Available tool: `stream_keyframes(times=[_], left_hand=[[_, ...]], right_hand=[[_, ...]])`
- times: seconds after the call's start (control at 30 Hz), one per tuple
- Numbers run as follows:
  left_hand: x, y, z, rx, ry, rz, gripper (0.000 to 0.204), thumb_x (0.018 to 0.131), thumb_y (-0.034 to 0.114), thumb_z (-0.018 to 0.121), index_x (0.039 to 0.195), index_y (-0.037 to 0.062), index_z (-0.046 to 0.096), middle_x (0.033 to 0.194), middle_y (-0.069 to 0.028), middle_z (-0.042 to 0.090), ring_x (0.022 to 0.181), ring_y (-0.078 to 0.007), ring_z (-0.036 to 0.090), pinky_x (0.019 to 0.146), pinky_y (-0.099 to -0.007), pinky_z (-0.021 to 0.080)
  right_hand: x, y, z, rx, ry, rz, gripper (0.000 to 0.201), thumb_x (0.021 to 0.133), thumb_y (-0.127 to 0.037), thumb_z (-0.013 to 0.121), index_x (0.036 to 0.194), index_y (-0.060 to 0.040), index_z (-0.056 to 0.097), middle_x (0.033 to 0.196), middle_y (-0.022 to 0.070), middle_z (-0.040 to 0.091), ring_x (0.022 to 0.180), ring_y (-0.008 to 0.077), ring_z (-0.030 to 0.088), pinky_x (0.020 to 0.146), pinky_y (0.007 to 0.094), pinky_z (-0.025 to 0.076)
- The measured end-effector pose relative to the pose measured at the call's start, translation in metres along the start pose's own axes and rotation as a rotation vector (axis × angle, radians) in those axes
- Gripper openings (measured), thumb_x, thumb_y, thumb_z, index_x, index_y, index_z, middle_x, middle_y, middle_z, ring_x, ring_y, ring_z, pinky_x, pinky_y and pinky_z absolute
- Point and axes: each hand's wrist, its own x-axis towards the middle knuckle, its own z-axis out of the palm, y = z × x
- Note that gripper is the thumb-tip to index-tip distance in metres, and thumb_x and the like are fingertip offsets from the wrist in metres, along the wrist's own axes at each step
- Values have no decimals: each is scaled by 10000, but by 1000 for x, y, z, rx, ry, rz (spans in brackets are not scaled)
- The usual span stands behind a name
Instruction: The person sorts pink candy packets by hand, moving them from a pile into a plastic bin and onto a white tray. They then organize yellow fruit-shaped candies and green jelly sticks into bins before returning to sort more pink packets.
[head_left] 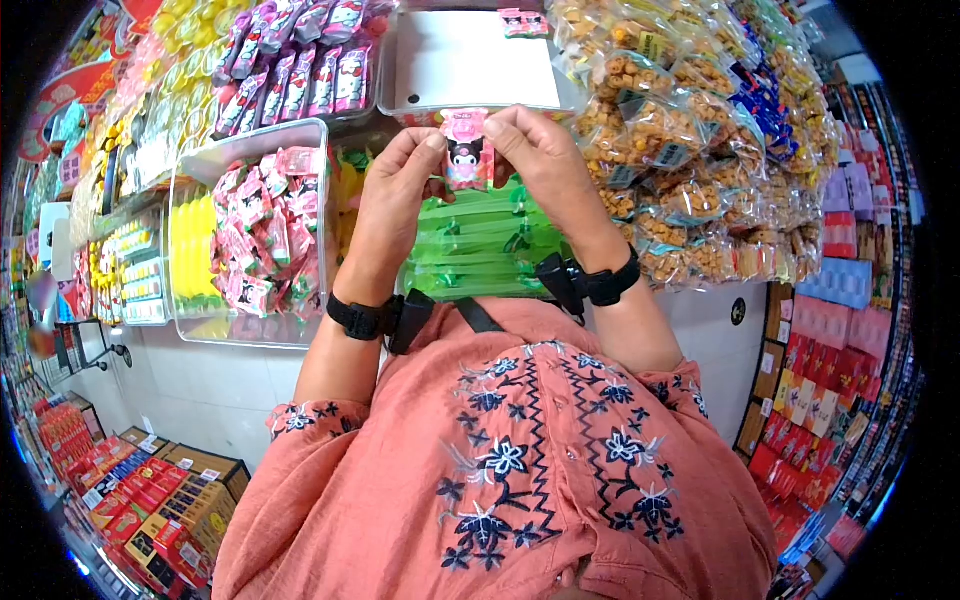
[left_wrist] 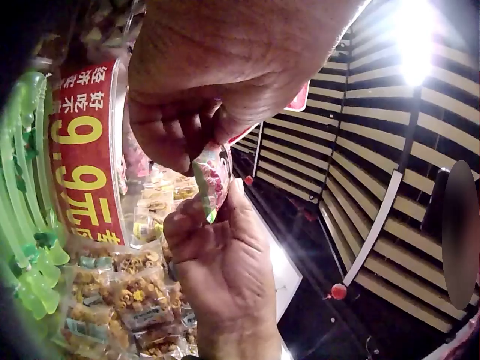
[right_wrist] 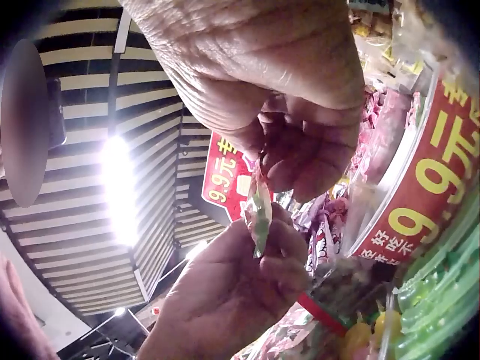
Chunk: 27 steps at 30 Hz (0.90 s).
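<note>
A small pink sachet [head_left: 466,155] with a black-and-white cartoon figure on its front is held upright before the chest. The left hand [head_left: 398,185] pinches its left edge between thumb and fingers. On the opposite edge, the right hand [head_left: 548,170] grips it near the top corner. In the left wrist view the sachet [left_wrist: 214,181] appears side-on, with thumbs close to it from both sides. The right wrist view shows its greenish lower end [right_wrist: 259,221] between the hands. Some fingertips are hidden behind it.
A clear bin [head_left: 324,225] of similar pink sachets stands at the left. Ahead, a white-bottomed tray [head_left: 460,60] has a few sachets at its far corner. Green packages [head_left: 475,250] lie under the hands, bagged brown snacks [head_left: 680,150] to the right, and purple packs [head_left: 300,80] farther back.
</note>
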Motion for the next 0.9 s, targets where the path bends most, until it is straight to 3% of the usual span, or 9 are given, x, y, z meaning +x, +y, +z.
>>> stream_keyframes(times=[0.4, 0.73, 0.87, 0.9], left_hand=[[12, -5, 4, 15, 23, -2, 218, 1027, 286, 614, 1062, 72, 640, 880, 25, 613, 769, -74, 574, 656, -253, 492], [42, 0, 17, 150, 27, -33, 201, 1022, 237, 597, 1058, 43, 635, 858, 15, 621, 764, -73, 589, 622, -243, 488], [86, 23, 24, 243, 29, 67, 216, 1020, 236, 588, 1042, 26, 630, 812, -8, 633, 721, -85, 590, 585, -245, 496], [100, 30, 26, 252, 31, 76, 204, 1018, 235, 592, 1046, 35, 624, 827, -9, 629, 733, -97, 600, 605, -258, 502]], right_hand=[[6, 12, -10, -23, 16, -21, 197, 991, -211, 657, 1028, -17, 648, 808, -17, 645, 681, 52, 572, 607, 223, 484], [27, 21, -20, 22, 158, 24, 181, 996, -176, 634, 1006, 5, 634, 785, -20, 617, 688, 52, 558, 577, 239, 468], [42, 14, -18, 171, 301, 2, 186, 1017, -143, 566, 1103, 17, 606, 886, 26, 635, 774, 85, 621, 638, 235, 521], [46, 15, -20, 194, 278, 3, 217, 1018, -136, 545, 1149, 32, 586, 952, 51, 642, 824, 120, 647, 710, 261, 546]])
